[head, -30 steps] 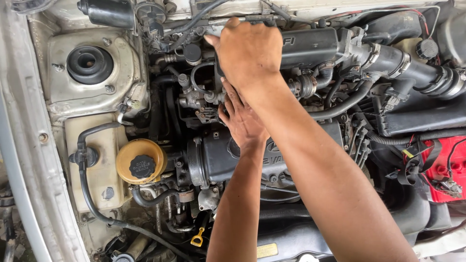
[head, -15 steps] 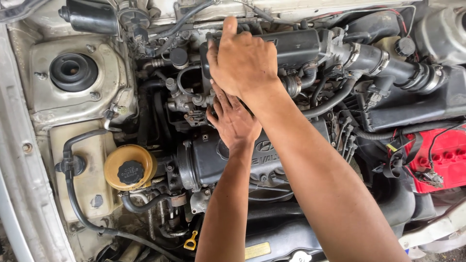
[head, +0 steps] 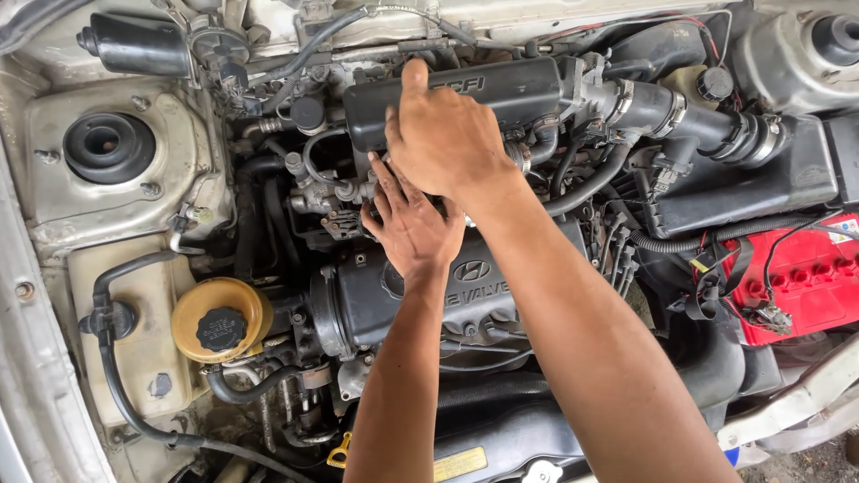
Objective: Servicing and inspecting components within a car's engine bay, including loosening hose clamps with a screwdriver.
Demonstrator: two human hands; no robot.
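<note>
Both hands down at the black intake cover (head: 501, 94).

The right hand (head: 447, 143) lies spread on the cover's near-left edge; the left hand (head: 412, 224), fingers splayed, reaches just below it, perhaps onto a hidden fitting. The cover runs left-right, beyond the valve cover (head: 403, 295).

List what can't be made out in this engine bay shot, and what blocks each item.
- Left hand fingers, head view: the right hand lies over their tips, so what they touch is hidden.
- Valve cover, head view: both forearms cross it, covering its middle and right part.
- Red battery, head view: cut off by the right edge.
- Yellow dipstick handle, head view: partly behind the left forearm, small.
</note>
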